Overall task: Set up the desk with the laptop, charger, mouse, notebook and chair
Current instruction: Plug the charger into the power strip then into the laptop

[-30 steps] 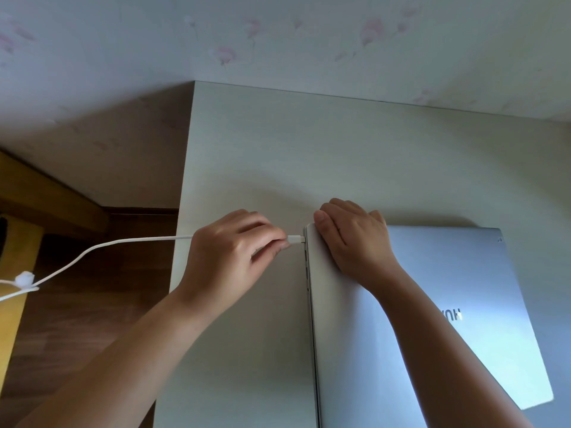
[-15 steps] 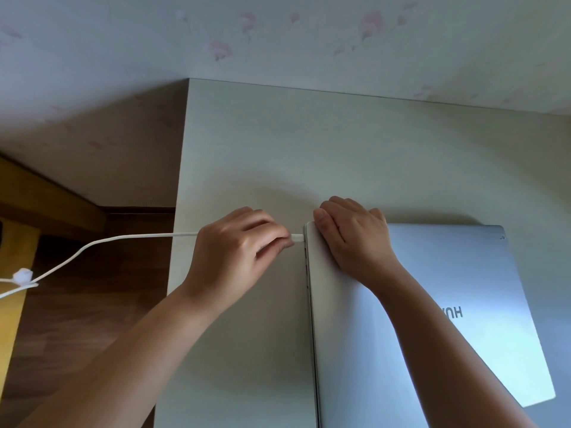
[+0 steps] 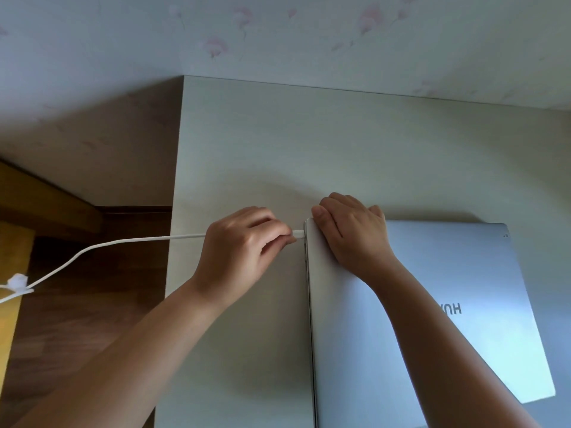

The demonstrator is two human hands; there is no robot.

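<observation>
**Plug at the laptop's edge**

I see my left hand [image 3: 244, 242] curled, its grip pinching the white charger plug [image 3: 298, 233] between thumb and fingertips. The plug's tip meets the left edge of the closed silver laptop [image 3: 448, 319], near its far corner; I cannot tell whether it is fully seated. My right hand [image 3: 352, 230] lies flat on the lid at that same corner, fingers straight and together, pressing down and holding nothing. The thin white charger cable [image 3: 123, 242] runs left from my grip, off the pale wood-grain bench [image 3: 278, 149], and sags over the dark wooden floor [image 3: 86, 319] toward a small white tie on the cable [image 3: 17, 281] at the left border. The laptop rests flat on the bench, logo upside down to me. Floral wallpaper [image 3: 216, 32] rises behind the bench.
</observation>
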